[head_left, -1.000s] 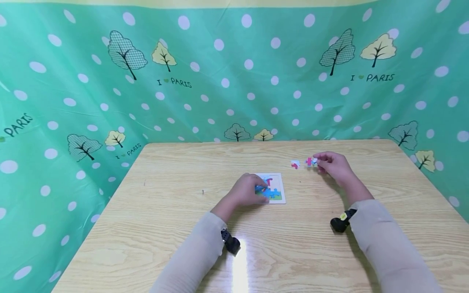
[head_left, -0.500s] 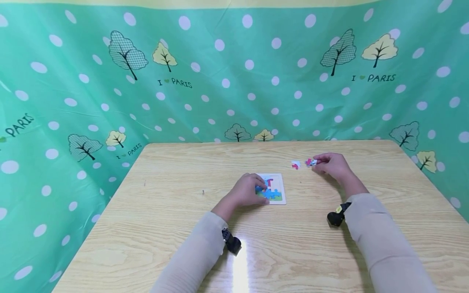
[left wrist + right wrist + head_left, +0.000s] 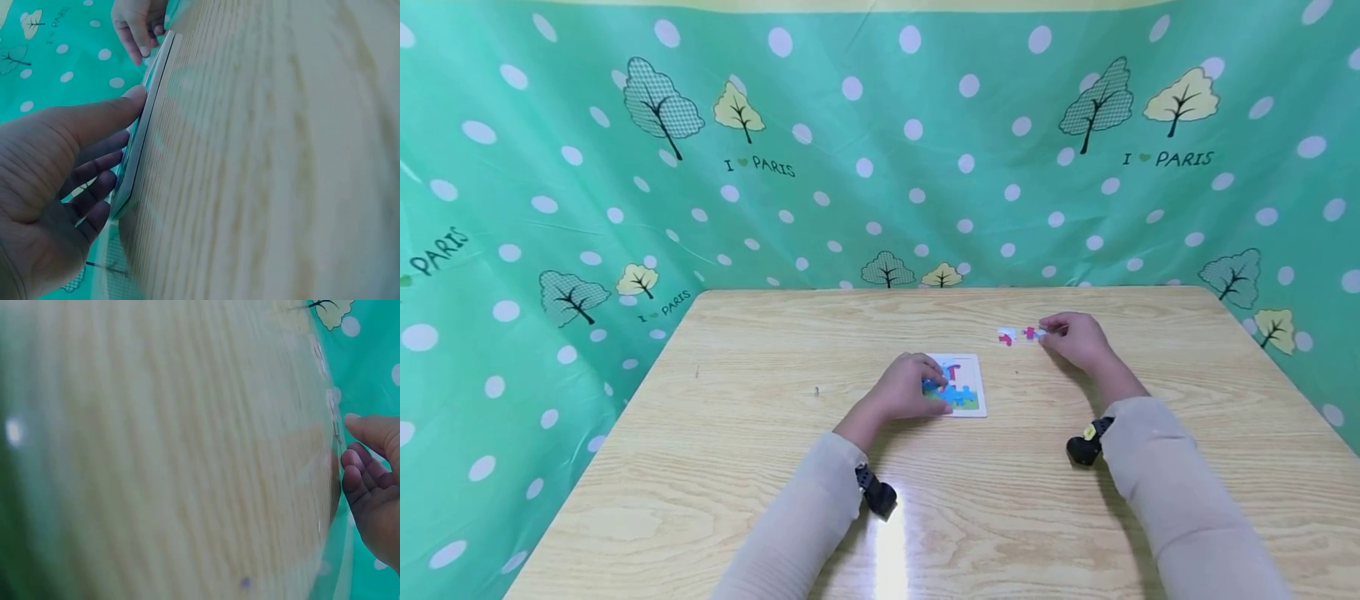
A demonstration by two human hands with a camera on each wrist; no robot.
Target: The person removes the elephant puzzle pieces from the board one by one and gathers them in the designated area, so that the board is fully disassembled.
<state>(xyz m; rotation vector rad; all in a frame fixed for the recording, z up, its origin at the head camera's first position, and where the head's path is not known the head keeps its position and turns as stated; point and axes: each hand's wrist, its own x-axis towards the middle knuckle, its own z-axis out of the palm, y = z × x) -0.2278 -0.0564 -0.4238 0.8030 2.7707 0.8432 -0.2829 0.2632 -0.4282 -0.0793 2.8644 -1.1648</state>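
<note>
In the head view my left hand [image 3: 910, 387] rests on a white-framed jigsaw puzzle board [image 3: 979, 411] with a blue, red and green picture. The thumb lies at its near edge, and the loosely bent fingers reach over the picture, hiding its left part. From the left wrist, the board [image 3: 147, 125] appears edge-on, thumb tip [image 3: 136, 94] right at its rim. Farther right, my right hand [image 3: 1078, 340] pinches a pale puzzle piece [image 3: 1042, 332] low over the table, fingertips partly covering it. A red puzzle piece [image 3: 1028, 332] is beside those fingertips.
Left of the right hand, a white and red puzzle piece [image 3: 1007, 336] lies on the wooden table [image 3: 760, 467]. A green polka-dot curtain [image 3: 820, 150] hangs behind the far edge. Black wrist cameras [image 3: 1084, 450] sit on both sleeves.
The right hand has shifted slightly, and its wrist has turned toward the left. The pieces at its fingertips now show as lower and flatter. My left hand stays on the board.
</note>
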